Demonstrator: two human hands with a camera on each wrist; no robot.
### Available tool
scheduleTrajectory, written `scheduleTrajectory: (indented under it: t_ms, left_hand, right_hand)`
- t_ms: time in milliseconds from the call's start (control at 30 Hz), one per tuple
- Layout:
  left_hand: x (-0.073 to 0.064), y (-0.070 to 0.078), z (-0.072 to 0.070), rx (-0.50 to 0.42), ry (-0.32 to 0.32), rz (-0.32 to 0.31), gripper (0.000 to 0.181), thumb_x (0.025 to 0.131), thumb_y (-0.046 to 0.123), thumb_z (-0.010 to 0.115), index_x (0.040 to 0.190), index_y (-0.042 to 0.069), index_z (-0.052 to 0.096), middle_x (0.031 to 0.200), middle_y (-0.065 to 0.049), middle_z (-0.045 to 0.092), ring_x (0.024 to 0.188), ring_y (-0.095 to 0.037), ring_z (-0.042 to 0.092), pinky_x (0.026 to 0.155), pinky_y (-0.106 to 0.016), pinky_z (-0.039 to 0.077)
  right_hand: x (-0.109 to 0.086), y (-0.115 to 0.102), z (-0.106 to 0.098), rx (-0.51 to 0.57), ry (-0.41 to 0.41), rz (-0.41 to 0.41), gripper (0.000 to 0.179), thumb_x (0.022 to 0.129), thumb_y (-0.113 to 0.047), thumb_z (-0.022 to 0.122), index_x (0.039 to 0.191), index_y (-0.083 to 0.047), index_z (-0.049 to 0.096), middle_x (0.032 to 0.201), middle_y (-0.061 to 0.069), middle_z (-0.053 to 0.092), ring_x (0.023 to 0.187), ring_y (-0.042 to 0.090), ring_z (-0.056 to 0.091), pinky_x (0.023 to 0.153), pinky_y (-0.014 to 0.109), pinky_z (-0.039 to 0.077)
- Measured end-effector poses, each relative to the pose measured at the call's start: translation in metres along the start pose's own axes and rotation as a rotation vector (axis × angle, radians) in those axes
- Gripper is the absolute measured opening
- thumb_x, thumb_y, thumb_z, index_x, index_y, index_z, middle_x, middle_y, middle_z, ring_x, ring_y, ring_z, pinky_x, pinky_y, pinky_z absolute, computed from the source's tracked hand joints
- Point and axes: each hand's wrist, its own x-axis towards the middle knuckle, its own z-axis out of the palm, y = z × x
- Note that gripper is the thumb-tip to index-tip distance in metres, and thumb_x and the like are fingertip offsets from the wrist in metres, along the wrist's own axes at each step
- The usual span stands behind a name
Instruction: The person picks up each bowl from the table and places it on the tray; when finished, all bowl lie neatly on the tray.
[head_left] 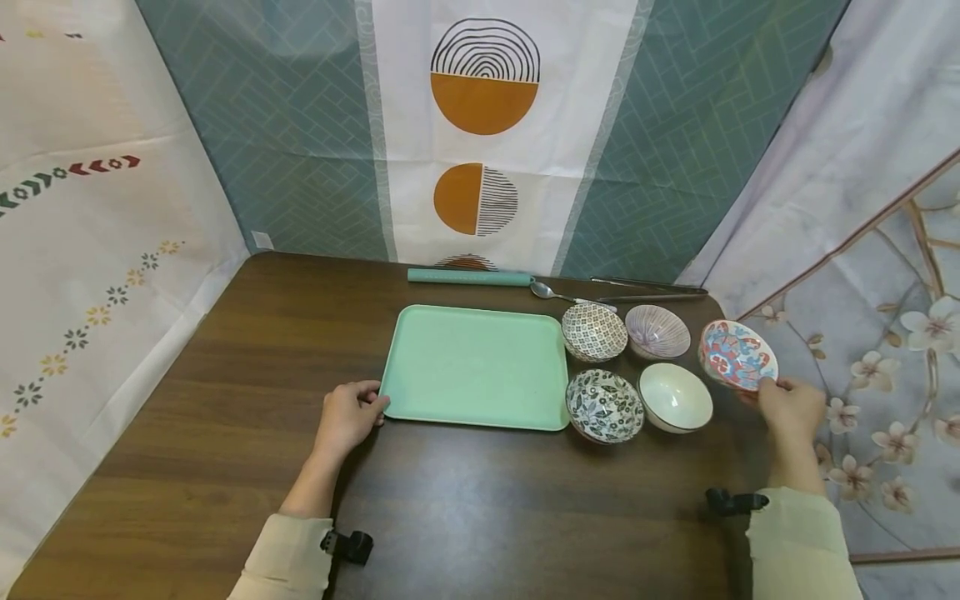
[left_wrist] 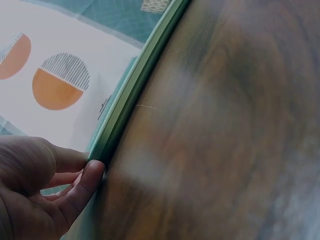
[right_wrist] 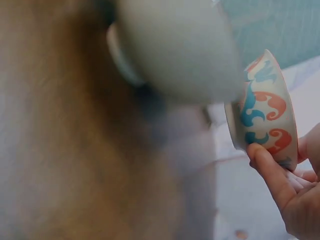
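Note:
My left hand (head_left: pixel 351 418) pinches the near left corner of a light green rectangular tray (head_left: pixel 480 367) lying on the table. In the left wrist view, thumb and fingers meet at the tray's edge (left_wrist: pixel 131 85). At the far right, my right hand (head_left: pixel 792 408) grips a bowl with a red and blue pattern (head_left: pixel 738 354) by its near side. The right wrist view has that bowl's patterned outer wall (right_wrist: pixel 267 112) tilted on its side, with fingers at its foot and rim. A plain white bowl (head_left: pixel 675 397) stands just left of it.
Beside the tray's right edge stand a checked bowl (head_left: pixel 594 332), a purple striped bowl (head_left: pixel 657 332) and a leaf-patterned bowl (head_left: pixel 604 406). Behind lie a long green case (head_left: pixel 470 277), a spoon (head_left: pixel 551 292) and thin dark utensils (head_left: pixel 652 297). Curtains border the wooden table (head_left: pixel 450 517).

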Motion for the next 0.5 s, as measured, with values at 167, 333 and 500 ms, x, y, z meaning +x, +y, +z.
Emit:
scheduleTrajectory:
  t_ms: [167,333,500]
  left_hand:
    - [0.0,0.0,0.0,-0.005,0.01,0.002,0.033,0.093,0.003,0.07,0.122,-0.012,0.067,0.09,-0.015,0.067,0.064,-0.018,0.07,0.063,-0.03,0.058]
    - [0.0,0.0,0.0,0.022,0.019,0.011,0.033,0.093,0.006,0.072,0.121,-0.01,0.068,0.09,-0.014,0.068,0.069,-0.021,0.071,0.066,-0.034,0.058]
    - [-0.001,-0.001,-0.001,0.089,0.058,0.051,0.033,0.091,0.01,0.075,0.118,-0.008,0.071,0.092,-0.014,0.07,0.083,-0.029,0.069,0.079,-0.045,0.055]
  right_hand:
    - [-0.006,-0.035,0.009,0.035,-0.058,-0.019,0.052,0.101,-0.013,0.043,0.142,0.018,0.043,0.063,-0.013,0.057,0.051,0.0,0.065,0.058,0.019,0.056]
    - [-0.019,-0.065,0.036,0.144,-0.136,-0.087,0.051,0.101,-0.009,0.044,0.143,0.019,0.04,0.064,-0.012,0.061,0.054,0.003,0.068,0.063,0.021,0.057]
    - [-0.03,-0.084,0.064,0.086,-0.192,-0.184,0.048,0.103,-0.009,0.045,0.14,0.02,0.043,0.078,-0.001,0.064,0.059,-0.001,0.067,0.068,0.021,0.057]
